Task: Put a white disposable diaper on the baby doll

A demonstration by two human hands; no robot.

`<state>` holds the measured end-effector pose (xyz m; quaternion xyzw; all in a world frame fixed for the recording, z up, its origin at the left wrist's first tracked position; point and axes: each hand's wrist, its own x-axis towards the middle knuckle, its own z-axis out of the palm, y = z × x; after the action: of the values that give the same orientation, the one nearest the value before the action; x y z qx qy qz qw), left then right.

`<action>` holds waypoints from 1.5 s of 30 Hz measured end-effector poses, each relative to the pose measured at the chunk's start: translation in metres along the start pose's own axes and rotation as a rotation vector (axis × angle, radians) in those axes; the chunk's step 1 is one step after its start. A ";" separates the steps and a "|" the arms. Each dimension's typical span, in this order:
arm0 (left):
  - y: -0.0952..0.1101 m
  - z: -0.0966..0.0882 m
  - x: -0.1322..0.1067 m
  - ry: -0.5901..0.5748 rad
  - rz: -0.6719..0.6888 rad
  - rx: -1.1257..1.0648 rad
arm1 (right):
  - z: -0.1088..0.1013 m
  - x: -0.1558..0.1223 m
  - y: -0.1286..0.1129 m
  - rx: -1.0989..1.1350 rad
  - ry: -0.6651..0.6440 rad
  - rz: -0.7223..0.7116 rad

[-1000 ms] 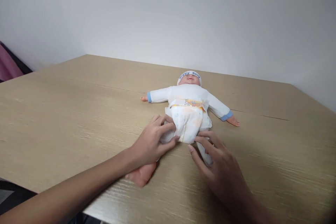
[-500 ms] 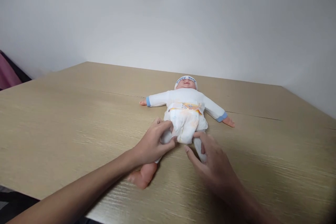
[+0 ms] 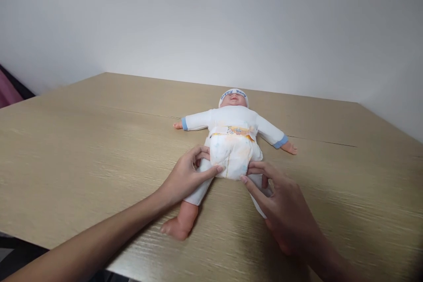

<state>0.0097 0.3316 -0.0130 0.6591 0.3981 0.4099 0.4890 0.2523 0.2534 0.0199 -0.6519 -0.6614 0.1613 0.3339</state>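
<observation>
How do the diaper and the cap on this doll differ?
The diaper looks larger than the cap. The diaper has orange print; the cap, blue lettering. The left hand and right hand are at the diaper's sides, neither near the cap. Both are mainly white and on the doll.

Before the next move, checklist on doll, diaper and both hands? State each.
1. Doll on its back on the table: ok.
2. Diaper front facing up: ok.
3. Left hand at one leg edge, thumb on diaper: ok.
4. Right hand at the other leg edge: ok; firm pinch: cannot tell.
5. Doll's feet fully visible: not ok, right hand hides part of one.
6. Diaper's back: cannot tell, hidden.
</observation>
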 end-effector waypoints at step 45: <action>-0.026 -0.068 0.031 0.170 0.276 0.641 | -0.017 0.038 0.068 -0.299 0.355 -0.295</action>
<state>-0.0461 0.3874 -0.0207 0.7901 0.4531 0.3795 0.1625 0.3178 0.2929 -0.0029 -0.6085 -0.6968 -0.1054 0.3648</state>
